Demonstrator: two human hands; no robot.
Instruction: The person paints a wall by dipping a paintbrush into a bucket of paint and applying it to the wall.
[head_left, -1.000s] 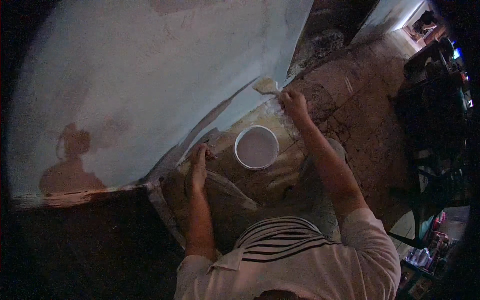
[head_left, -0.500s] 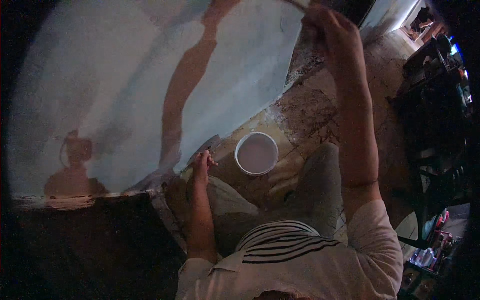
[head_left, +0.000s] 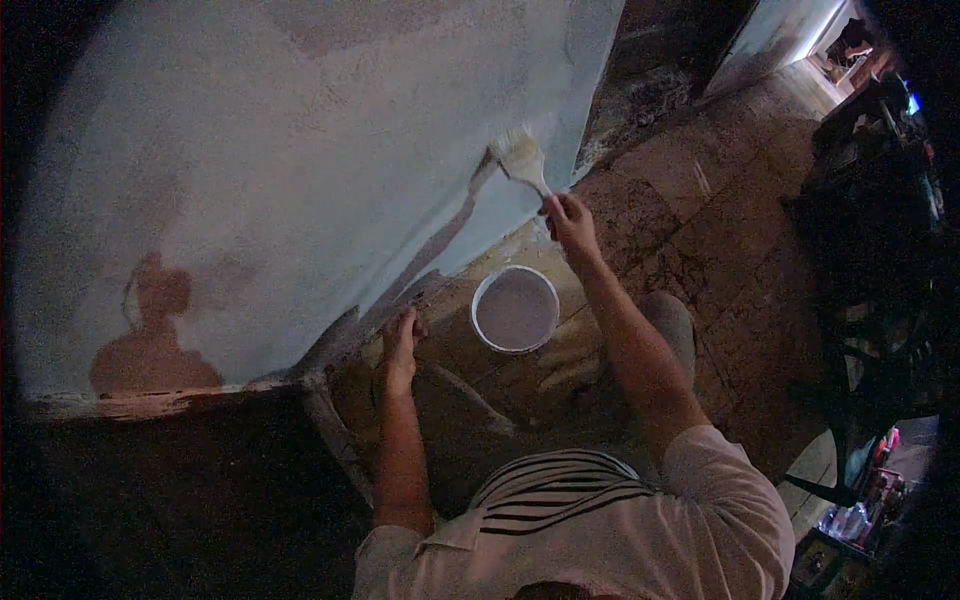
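Observation:
My right hand (head_left: 568,222) grips the handle of a wide paint brush (head_left: 520,158), whose pale bristles rest against the white, patchily coated wall (head_left: 300,140), low by its bottom edge. Below the brush, a round white bucket (head_left: 515,309) of greyish-beige liquid stands on the tiled floor. Left of the bucket, my left hand (head_left: 403,340) is low beside the foot of the wall, fingers curled; whatever they may hold is too small and dark to make out.
Dark furniture, seemingly chairs (head_left: 860,350), lines the right, with clutter (head_left: 850,515) at lower right. A dark recess (head_left: 650,50) lies beyond the wall's end, and a bright doorway (head_left: 820,60) is at top right. My knee (head_left: 668,335) is beside my right forearm.
My right hand swung up high to the top right, and has since come down and leftward, putting the brush on the wall. My left hand has stayed low, shifting only slightly.

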